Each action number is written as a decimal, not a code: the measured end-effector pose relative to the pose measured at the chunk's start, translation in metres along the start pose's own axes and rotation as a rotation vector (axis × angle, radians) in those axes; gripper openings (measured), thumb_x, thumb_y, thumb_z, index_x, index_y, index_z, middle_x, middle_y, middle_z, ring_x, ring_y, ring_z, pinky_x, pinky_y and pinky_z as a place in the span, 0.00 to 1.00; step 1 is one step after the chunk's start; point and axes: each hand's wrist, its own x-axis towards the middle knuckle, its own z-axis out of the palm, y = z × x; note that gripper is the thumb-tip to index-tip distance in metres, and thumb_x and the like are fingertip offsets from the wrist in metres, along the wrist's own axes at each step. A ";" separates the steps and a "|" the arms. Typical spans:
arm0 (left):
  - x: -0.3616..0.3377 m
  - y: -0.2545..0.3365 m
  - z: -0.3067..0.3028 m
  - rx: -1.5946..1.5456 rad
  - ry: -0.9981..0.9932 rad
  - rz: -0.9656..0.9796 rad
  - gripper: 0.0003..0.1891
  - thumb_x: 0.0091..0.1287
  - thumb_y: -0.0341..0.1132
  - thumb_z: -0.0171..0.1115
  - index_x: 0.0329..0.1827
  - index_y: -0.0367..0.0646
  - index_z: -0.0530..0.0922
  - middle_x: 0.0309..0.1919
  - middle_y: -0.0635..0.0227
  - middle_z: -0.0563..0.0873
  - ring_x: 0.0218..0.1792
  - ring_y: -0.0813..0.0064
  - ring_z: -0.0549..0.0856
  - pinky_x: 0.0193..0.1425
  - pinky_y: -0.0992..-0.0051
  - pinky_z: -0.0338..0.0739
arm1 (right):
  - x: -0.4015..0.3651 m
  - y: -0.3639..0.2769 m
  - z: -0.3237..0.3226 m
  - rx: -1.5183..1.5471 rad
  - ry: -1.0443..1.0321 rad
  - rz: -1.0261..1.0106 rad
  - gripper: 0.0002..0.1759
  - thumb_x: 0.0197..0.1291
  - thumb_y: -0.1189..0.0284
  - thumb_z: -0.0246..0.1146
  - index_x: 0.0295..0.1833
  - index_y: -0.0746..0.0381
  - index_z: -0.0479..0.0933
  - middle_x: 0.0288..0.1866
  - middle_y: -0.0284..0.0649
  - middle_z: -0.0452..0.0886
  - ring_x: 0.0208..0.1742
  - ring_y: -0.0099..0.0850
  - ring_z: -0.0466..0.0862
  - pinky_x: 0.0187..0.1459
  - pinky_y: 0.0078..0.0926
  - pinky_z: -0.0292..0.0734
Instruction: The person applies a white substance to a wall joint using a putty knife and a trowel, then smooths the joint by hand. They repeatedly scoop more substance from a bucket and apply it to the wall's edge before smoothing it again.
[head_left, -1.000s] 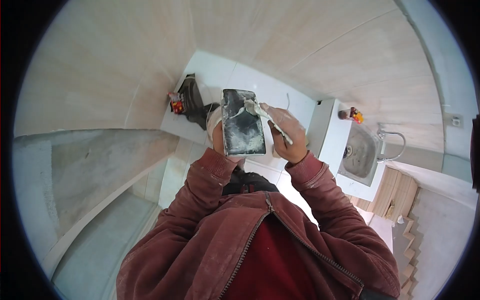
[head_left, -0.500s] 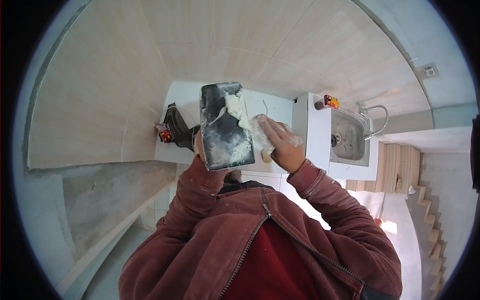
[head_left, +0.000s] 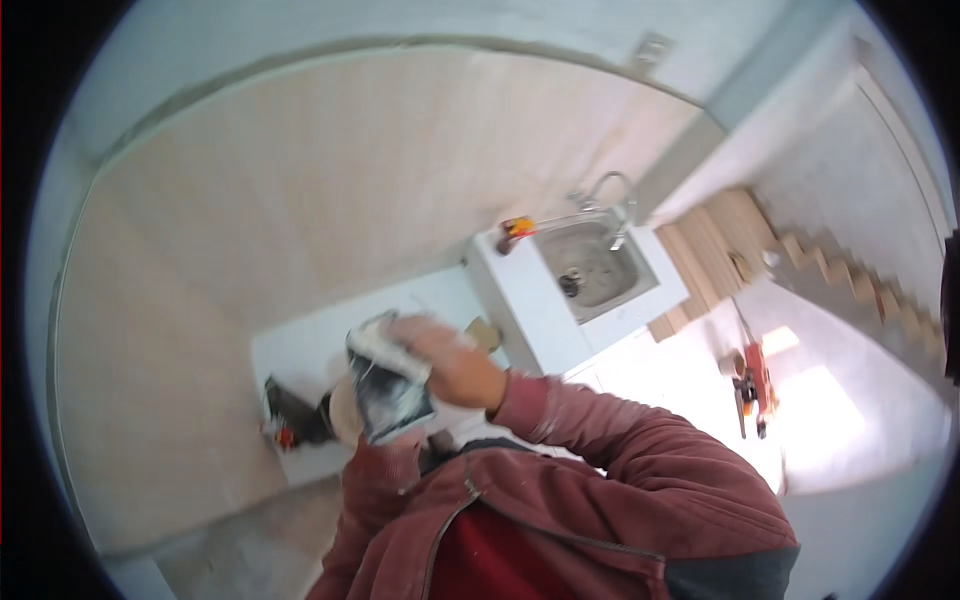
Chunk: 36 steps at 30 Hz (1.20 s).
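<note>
A black rectangular board [head_left: 392, 397], smeared with white paste, is tilted in front of my chest. My left hand [head_left: 408, 437] holds it from underneath, with most of the fingers hidden. Along the board's upper edge lies a thick band of white paste [head_left: 378, 346]. My right hand [head_left: 455, 365] is pressed over the board's upper right side, blurred by motion. The crumpled whitish cloth or plastic seen in it earlier is hard to make out here.
A steel sink [head_left: 597, 270] with a curved tap [head_left: 622, 205] is set in a white counter [head_left: 550, 325]. A red and yellow package [head_left: 517, 230] stands at the counter's edge. Dark bag-like item [head_left: 298, 412] lies at left. A red tool [head_left: 758, 385] rests on the floor near wooden stairs [head_left: 715, 235].
My view has turned to the right and the room appears rotated. The board has tilted and looks shorter. My right hand has moved from beside the board onto its upper side.
</note>
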 end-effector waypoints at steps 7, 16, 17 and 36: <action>-0.024 -0.025 -0.049 0.077 0.048 -0.021 0.23 0.69 0.39 0.45 0.64 0.41 0.59 0.60 0.61 0.68 0.61 0.68 0.69 0.65 0.71 0.62 | -0.031 -0.013 0.000 -0.071 -0.078 -0.007 0.33 0.48 0.77 0.58 0.63 0.66 0.60 0.62 0.54 0.65 0.64 0.48 0.65 0.59 0.37 0.65; -0.005 0.031 -0.014 -0.589 0.435 0.016 0.22 0.62 0.48 0.51 0.53 0.43 0.71 0.45 0.58 0.77 0.42 0.60 0.77 0.43 0.63 0.74 | -0.077 0.008 -0.044 0.022 0.028 0.306 0.26 0.48 0.83 0.55 0.57 0.66 0.69 0.45 0.44 0.79 0.46 0.33 0.80 0.43 0.24 0.75; 0.001 0.034 0.000 -0.605 0.448 0.040 0.22 0.62 0.48 0.51 0.52 0.42 0.71 0.45 0.58 0.78 0.42 0.60 0.77 0.43 0.63 0.75 | -0.067 0.002 -0.058 0.279 0.083 0.574 0.21 0.53 0.83 0.54 0.55 0.68 0.68 0.48 0.44 0.77 0.49 0.33 0.78 0.48 0.28 0.73; 0.039 -0.004 0.065 -0.763 -0.042 -0.164 0.19 0.69 0.39 0.44 0.60 0.40 0.67 0.55 0.58 0.75 0.53 0.65 0.77 0.56 0.65 0.75 | -0.087 0.003 -0.083 -0.153 0.062 -0.024 0.31 0.50 0.77 0.61 0.62 0.65 0.64 0.63 0.51 0.67 0.65 0.46 0.66 0.66 0.41 0.57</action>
